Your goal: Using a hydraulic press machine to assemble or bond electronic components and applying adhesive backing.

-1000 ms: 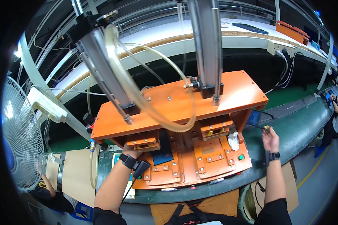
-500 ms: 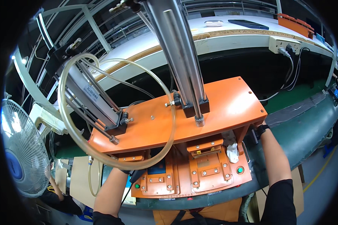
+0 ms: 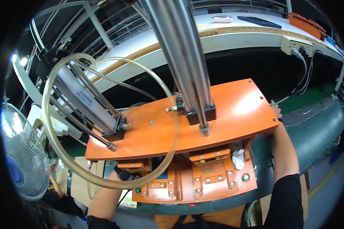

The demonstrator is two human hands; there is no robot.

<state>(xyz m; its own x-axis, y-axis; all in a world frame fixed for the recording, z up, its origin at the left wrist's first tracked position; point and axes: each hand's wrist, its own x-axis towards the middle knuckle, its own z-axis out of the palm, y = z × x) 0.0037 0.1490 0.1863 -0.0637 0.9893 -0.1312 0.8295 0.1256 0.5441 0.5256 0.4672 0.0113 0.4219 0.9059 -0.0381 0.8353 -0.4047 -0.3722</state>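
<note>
An orange pneumatic press (image 3: 225,110) with two upright metal cylinders stands before me. My left hand reaches under the left part of its top plate, and the plate hides the fingers; only the wrist with a black band (image 3: 123,173) shows. Beside the left fixture (image 3: 160,189) that wrist passes the green button (image 3: 138,190). My right hand (image 3: 276,110) is at the far right edge of the top plate, near a pale cable. Its fingers are partly hidden, so their grip is unclear. The right fixture (image 3: 213,179) has a white crumpled cloth (image 3: 239,159) beside it.
A clear hose (image 3: 49,126) loops in front of the left cylinder (image 3: 84,97). To the left stands a fan (image 3: 21,152), with another person's arm (image 3: 56,185) near it. Behind the press runs a white bench (image 3: 141,44) with a power strip (image 3: 292,45).
My right hand has moved farther back along the press's right side and now partly shows. My left hand has gone deeper under the plate. The view has shifted slightly.
</note>
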